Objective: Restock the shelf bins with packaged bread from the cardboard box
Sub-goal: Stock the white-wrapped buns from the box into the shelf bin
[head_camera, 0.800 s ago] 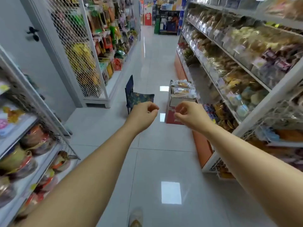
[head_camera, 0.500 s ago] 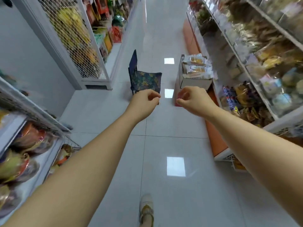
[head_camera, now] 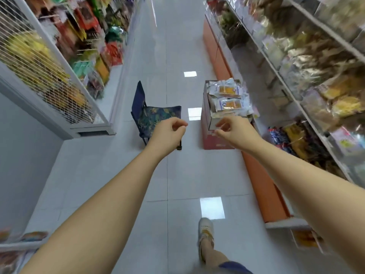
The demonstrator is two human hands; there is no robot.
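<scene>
Reaching: left hand (head_camera: 167, 133) and right hand (head_camera: 235, 131) held out ahead, fingers loosely curled, holding nothing; the right shows across the cardboard box (head_camera: 206, 107) at its near edge
Cardboard box: stacked on a red box (head_camera: 215, 141); packaged bread (head_camera: 227, 90) heaped above its rim
Right edge: orange shelf base (head_camera: 262, 184) runs just beside the box
Left edge: folding chair (head_camera: 156, 115), a strip of floor (head_camera: 167, 184) between
Open room: bare tiles from the shoe (head_camera: 205, 228) up to the box
</scene>
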